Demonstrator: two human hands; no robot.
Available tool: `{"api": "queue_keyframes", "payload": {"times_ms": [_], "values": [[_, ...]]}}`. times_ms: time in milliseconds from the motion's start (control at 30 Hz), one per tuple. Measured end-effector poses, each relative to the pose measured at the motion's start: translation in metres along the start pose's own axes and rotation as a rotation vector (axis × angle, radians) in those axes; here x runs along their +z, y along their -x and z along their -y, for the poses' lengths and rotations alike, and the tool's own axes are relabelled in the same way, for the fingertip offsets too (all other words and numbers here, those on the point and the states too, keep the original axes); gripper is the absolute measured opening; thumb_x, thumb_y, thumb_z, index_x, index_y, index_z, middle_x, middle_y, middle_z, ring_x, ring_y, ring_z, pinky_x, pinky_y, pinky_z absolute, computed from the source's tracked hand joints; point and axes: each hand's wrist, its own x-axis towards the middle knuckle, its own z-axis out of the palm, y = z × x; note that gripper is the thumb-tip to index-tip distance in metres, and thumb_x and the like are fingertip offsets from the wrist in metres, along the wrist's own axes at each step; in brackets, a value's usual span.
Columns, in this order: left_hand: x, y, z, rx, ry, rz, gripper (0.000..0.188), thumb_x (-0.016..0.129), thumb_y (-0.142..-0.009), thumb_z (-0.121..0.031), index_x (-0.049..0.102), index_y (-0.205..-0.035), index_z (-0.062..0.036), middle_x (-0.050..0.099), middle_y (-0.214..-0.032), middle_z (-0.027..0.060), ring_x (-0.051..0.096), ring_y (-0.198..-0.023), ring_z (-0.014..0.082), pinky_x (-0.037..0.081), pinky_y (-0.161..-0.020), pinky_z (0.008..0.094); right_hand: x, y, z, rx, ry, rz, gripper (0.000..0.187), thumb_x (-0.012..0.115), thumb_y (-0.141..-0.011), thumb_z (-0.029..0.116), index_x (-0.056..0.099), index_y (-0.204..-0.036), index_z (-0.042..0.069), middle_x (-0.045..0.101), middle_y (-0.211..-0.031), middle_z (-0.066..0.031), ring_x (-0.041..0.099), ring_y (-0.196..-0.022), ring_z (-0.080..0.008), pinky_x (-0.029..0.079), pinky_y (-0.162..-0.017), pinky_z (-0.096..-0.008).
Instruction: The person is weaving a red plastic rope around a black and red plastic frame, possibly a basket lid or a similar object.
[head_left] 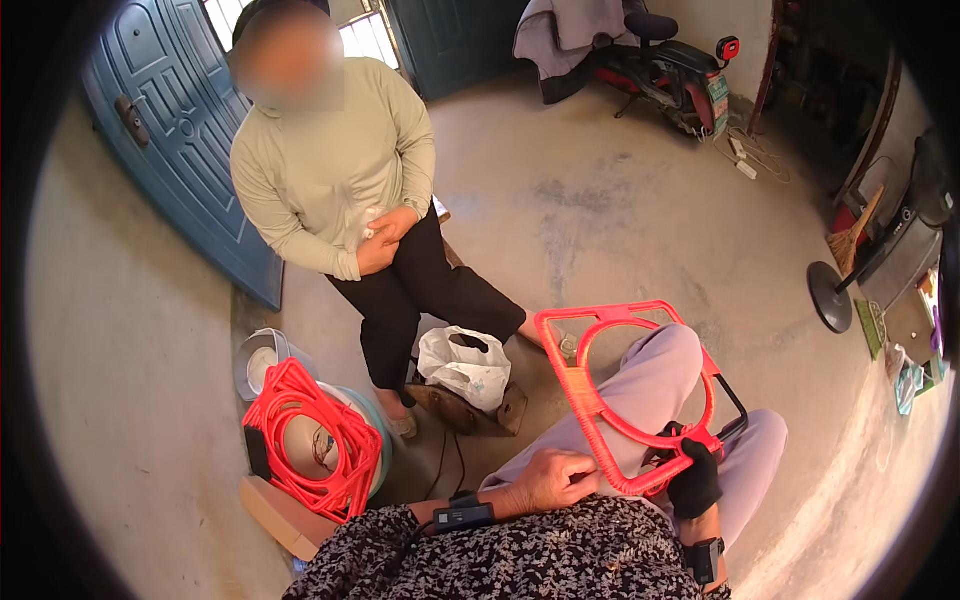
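Gloved right hand (694, 482) closed on near side of red ring-in-rectangle frame (592, 425). Left hand (553, 481) half-curled beside it; contents unclear.

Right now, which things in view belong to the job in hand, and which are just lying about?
Apparently in the job:
red frame in gloved right hand;
left hand close by;
piled red frames.

Probably just lying about:
scooter;
broom;
round black base.

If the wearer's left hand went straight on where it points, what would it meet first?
Probably the red frame, just right of the left hand, though depth is unclear here.
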Motion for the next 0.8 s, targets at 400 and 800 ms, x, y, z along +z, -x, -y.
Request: {"api": "queue_keyframes", "payload": {"times_ms": [400,800], "values": [[0.004,-0.002,0.003,-0.029,-0.021,0.049,0.015,0.067,-0.082,-0.013,0.060,-0.075,-0.0025,0.057,-0.063,0.0140,0.060,-0.058,0.0322,0.046,-0.055,0.0404,-0.008,0.000,-0.004,0.017,-0.096,-0.053,0.035,0.060,-0.085,0.013,0.057,-0.116,-0.003,0.067,-0.102,-0.0162,0.067,-0.087,-0.0305,0.055,-0.082,-0.0421],[0.005,-0.002,0.001,-0.006,-0.041,0.018,0.013,0.069,-0.081,-0.011,0.062,-0.076,-0.0023,0.057,-0.065,0.0137,0.059,-0.058,0.0304,0.045,-0.054,0.0375,-0.008,0.002,-0.002,0.020,-0.077,-0.018,0.036,0.062,-0.085,0.014,0.057,-0.115,-0.004,0.066,-0.102,-0.0180,0.065,-0.088,-0.0324,0.053,-0.083,-0.0443]]}}
